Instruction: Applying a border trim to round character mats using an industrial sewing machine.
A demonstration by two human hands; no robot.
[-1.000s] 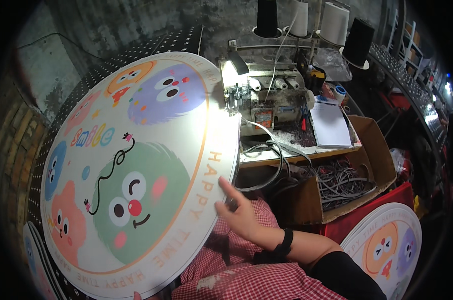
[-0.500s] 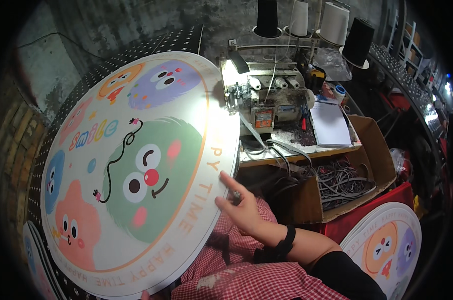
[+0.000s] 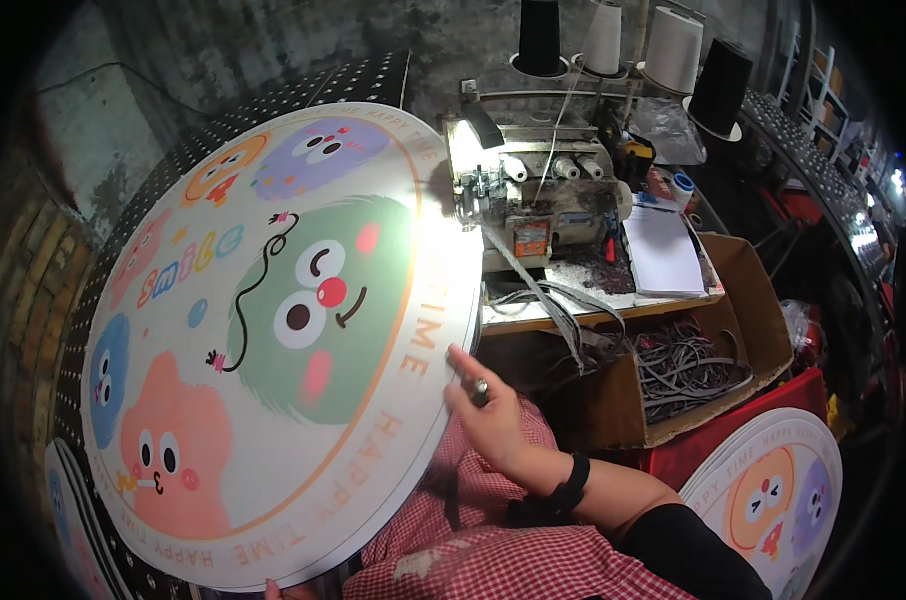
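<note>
A large round white mat (image 3: 173, 330) printed with cartoon faces lies tilted across the left and middle. Its right edge runs under the lit head of a grimy sewing machine (image 3: 543, 190). My right hand (image 3: 493, 420) rests at the mat's right edge, index fingertip and thumb touching the rim, other fingers curled round a small metal tool (image 3: 480, 391), mostly hidden. At the bottom, only the fingers of my left hand (image 3: 285, 591) show, closed on the mat's near rim. A grey binding strip (image 3: 533, 285) hangs from the machine beside the mat.
Right of the machine lie a white paper pad (image 3: 661, 250) and a cardboard box (image 3: 753, 310) of tangled grey strips. Thread cones (image 3: 673, 50) stand behind. More round mats lean at lower right (image 3: 773, 500) and lower left (image 3: 68, 510). A checked red apron (image 3: 503, 560) covers my lap.
The mat has turned counterclockwise, its right rim moving up toward the machine. My right hand has shifted slightly right; the left fingers moved a little left along the near rim.
</note>
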